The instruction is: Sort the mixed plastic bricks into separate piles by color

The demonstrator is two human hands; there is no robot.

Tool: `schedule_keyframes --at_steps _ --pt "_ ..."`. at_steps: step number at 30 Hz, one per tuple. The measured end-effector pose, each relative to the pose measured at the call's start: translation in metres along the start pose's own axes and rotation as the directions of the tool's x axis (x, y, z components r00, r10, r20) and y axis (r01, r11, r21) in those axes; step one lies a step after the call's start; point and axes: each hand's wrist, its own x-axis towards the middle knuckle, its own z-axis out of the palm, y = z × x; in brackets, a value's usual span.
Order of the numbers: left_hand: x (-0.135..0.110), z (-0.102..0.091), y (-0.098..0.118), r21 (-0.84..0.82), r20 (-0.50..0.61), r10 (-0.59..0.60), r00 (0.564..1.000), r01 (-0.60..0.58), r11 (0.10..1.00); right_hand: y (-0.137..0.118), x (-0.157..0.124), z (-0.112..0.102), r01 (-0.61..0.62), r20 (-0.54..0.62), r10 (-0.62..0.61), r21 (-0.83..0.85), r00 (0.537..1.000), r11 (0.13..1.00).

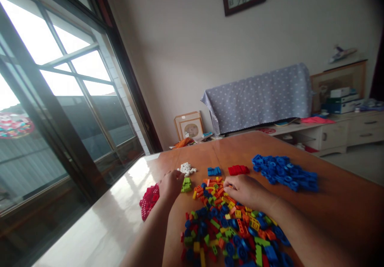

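My left hand [171, 185] is closed beside a small group of lime green bricks [186, 185], just in front of a heap of small white pieces [187, 168]. Whatever its bent fingers hold, if anything, is hidden. With curled fingers, my right hand [244, 188] hovers at or touches the far right part of a large mixed pile of toy building bricks [223, 231]; I cannot make out anything in its grip. Beyond it lie a row of red bricks [238, 170] and a small set of blue bricks [214, 171].
A big heap of blue pieces [285, 173] lies on the right of the brown table [330, 207]. Left of my left hand is a pinkish-red netted heap [149, 201]. Behind the table stand a low white cabinet [333, 137] and a cloth-covered object [261, 99].
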Motion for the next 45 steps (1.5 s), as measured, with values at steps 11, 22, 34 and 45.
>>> schedule_keyframes --at_steps 11,22,34,45 --pt "-0.031 0.028 -0.044 -0.105 0.096 -0.169 0.981 0.179 0.978 0.004 0.001 0.006 0.030 0.003 -0.030 0.012 1.000 0.999" --pt "-0.033 0.027 -0.038 -0.014 0.120 -0.123 0.985 0.126 0.992 0.003 0.001 0.007 0.032 0.005 -0.032 0.018 0.999 0.999" --pt "-0.039 0.015 -0.029 0.112 0.096 -0.051 0.994 0.040 0.993 0.004 0.001 0.006 0.023 -0.002 -0.023 0.003 1.000 1.000" --pt "-0.044 0.007 -0.021 0.170 0.164 -0.034 0.986 0.005 0.985 0.002 0.002 0.005 0.010 0.006 -0.011 0.011 1.000 1.000"
